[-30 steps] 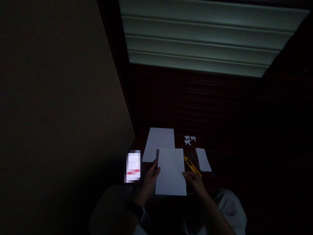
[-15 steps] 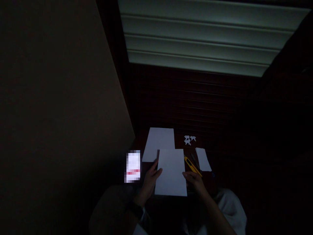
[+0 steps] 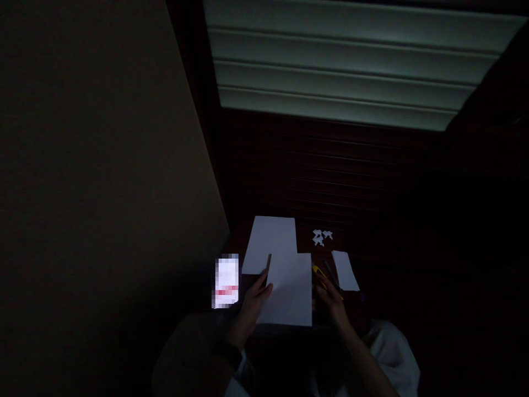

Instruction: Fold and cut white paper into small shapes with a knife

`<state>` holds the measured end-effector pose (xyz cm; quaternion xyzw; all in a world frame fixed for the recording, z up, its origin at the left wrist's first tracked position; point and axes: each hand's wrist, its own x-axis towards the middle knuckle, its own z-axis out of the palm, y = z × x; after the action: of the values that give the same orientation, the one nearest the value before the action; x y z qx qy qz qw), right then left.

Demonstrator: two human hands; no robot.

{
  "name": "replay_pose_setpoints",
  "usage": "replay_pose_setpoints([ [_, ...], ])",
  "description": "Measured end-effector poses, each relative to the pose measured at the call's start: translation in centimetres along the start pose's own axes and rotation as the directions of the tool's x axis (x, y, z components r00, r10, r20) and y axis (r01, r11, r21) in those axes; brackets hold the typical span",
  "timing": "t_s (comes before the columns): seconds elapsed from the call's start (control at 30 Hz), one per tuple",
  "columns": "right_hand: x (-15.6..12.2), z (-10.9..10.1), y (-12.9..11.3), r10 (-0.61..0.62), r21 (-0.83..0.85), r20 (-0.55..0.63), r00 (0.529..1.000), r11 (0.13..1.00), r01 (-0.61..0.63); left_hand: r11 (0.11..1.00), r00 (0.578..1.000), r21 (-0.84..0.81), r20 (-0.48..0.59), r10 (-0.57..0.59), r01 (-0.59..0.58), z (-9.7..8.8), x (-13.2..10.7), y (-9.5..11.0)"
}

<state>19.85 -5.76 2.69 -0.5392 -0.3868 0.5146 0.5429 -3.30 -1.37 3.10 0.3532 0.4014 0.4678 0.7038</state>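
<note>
"Dim room on my feed: pale slatted panel [image 3: 330, 71] high up, dark reddish tabletop [image 3: 305, 238] below. What do you have?"

"I see the left hand [image 3: 252, 300] gripping a white rectangular paper sheet [image 3: 289, 289] by its left edge, thumb on top. That sheet is at the tabletop's near side; call it our landmark."

"And the right hand [image 3: 332, 300]?"

"Just right of the sheet, apart from it, fingers curled over a slim yellow utility knife [image 3: 317, 269]. I can't tell whether it grips the knife."

"Anything else around the sheet?"

"Beyond it, partly covered, I get a second white paper sheet [image 3: 273, 237]. Beyond and to its right lie small folded white paper pieces [image 3: 318, 241]; farther right, a narrow white paper strip [image 3: 346, 271]. Left of it glows a bright pixelated rectangle [image 3: 227, 273]."
</note>
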Motion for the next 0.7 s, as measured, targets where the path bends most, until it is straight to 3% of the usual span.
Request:
replay_pose_setpoints([
  [0.07, -0.1, 0.4, -1.5, -0.256, -0.240, -0.019, 0.966, 0.939, 0.244, 0.999, 0.999, -0.013, 0.030, -0.045, 0.045, -0.2, 0.1, 0.3],
  [0.1, -0.1, 0.6, -2.5, -0.388, -0.389, -0.014, 0.921, 0.851, 0.353, 0.997, 0.996, -0.015, 0.059, -0.070, 0.071, -0.3, 0.1, 0.5],
  [0.17, -0.2, 0.7, -4.7, -0.541, -0.619, 0.118, 0.833, 0.616, 0.488, 0.993, 0.986, -0.009, 0.125, -0.114, 0.116, -0.3, 0.0, 1.0],
  [0.27, 0.0, 0.3, -8.1, -0.542, -0.703, 0.445, 0.712, 0.281, 0.653, 0.985, 0.963, 0.023, 0.206, -0.175, 0.174, -0.3, -0.4, 1.7],
  [0.37, 0.0, -0.4, -10.8, -0.442, -0.672, 0.619, 0.649, 0.128, 0.729, 0.974, 0.950, 0.083, 0.217, -0.224, 0.211, -0.5, -0.4, 2.6],
  [0.43, -0.1, -0.8, -12.2, -0.388, -0.688, 0.639, 0.664, 0.098, 0.719, 0.971, 0.958, 0.124, 0.178, -0.225, 0.205, -0.5, -0.2, 3.6],
  [0.53, -0.7, -1.1, -14.0, -0.299, -0.768, 0.597, 0.744, 0.052, 0.638, 0.964, 0.988, 0.238, 0.074, -0.137, 0.116, 0.4, 0.0, 6.1],
  [0.6, -1.2, -0.9, -14.8, -0.237, -0.807, 0.574, 0.784, -0.001, 0.591, 0.937, 0.998, 0.345, 0.048, 0.043, -0.056, 1.9, -0.5, 8.1],
  [0.67, -1.6, -0.5, -15.2, -0.191, -0.817, 0.572, 0.798, -0.042, 0.575, 0.804, 0.946, 0.497, 0.165, 0.281, -0.325, 4.0, -1.7, 9.8],
  [0.7, -1.8, -0.1, -15.3, -0.176, -0.815, 0.576, 0.798, -0.050, 0.577, 0.709, 0.905, 0.562, 0.262, 0.336, -0.426, 5.1, -2.3, 10.3],
])
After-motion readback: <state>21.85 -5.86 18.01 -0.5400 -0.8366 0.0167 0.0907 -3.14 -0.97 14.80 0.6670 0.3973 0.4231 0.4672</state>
